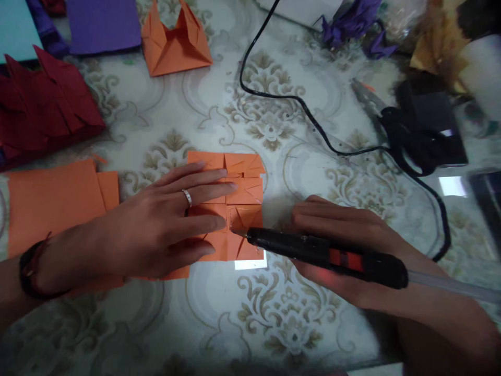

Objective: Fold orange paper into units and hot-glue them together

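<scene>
A folded orange paper piece [245, 190] lies flat on the patterned table cover. Across its left part my left hand [156, 219] rests with fingers spread, holding nothing. My right hand [344, 235] is wrapped round a black glue gun [289, 243], whose handle is mostly hidden. The gun's tip touches or hovers just over the lower middle of the orange piece, near the tip of a left finger. Thin clear glue lines show on the paper's right half. A glue stick [450, 284] sticks out of the gun's back end.
Orange sheets [50, 198] lie at the left, below a dark red folded paper piece [50, 109]. At the top are a purple sheet [104, 26] and an orange folded shape [176, 44]. Black-handled scissors [407, 136] and a black cable [313, 117] lie to the right.
</scene>
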`<state>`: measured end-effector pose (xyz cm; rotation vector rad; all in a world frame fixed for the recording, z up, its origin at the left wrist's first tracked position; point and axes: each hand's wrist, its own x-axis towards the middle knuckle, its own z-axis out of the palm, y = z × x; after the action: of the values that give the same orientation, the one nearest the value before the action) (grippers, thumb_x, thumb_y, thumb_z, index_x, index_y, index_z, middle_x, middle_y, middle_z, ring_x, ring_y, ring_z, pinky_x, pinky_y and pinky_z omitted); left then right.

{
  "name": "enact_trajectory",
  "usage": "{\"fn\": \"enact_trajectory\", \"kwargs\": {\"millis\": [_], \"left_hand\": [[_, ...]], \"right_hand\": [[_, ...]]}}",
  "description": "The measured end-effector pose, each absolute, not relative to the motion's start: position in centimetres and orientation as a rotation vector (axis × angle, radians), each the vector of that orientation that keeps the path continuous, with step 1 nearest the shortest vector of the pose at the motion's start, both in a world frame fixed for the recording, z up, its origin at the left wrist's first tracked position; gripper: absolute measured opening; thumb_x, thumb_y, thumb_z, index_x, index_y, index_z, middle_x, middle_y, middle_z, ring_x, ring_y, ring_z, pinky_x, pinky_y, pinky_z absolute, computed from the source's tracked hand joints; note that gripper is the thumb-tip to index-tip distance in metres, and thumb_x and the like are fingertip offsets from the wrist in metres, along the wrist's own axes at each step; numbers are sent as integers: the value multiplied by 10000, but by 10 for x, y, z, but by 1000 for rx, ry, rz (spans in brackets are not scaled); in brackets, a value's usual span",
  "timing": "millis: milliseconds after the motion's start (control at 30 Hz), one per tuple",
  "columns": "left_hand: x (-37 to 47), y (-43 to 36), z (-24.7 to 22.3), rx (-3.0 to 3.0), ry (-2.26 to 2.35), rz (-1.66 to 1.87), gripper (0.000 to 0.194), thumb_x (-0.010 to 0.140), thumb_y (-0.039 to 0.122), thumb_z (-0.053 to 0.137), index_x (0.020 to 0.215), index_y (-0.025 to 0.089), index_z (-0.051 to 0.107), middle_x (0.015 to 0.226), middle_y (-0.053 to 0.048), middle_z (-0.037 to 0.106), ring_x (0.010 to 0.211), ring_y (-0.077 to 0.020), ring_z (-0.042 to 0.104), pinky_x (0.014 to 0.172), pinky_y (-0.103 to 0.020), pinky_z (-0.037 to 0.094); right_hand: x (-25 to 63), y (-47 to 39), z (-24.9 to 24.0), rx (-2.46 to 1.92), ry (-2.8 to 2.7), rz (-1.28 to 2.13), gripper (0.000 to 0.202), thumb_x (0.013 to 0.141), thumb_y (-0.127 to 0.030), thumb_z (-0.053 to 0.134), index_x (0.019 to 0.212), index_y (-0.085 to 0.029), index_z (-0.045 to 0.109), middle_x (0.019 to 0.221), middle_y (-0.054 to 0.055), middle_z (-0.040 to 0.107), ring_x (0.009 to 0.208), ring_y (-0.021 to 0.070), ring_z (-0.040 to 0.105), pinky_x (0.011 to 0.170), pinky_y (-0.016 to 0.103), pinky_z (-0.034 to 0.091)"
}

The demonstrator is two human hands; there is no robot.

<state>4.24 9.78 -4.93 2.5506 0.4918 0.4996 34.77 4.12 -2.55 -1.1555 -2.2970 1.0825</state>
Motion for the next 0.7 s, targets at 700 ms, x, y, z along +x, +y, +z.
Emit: {"fn": "enact_trajectory", "kwargs": {"millis": [700], "left_hand": [[43, 98, -49, 2574, 490, 499, 181, 940, 256, 683, 1115, 217, 707, 1523, -129, 593, 1462, -319, 511, 1256, -581, 352]], "right_hand": [[347, 41, -11, -1084, -2367, 1301, 187, 909, -256, 646, 775, -226, 519, 712, -30, 523, 701, 168, 509, 716, 328, 404]]}}
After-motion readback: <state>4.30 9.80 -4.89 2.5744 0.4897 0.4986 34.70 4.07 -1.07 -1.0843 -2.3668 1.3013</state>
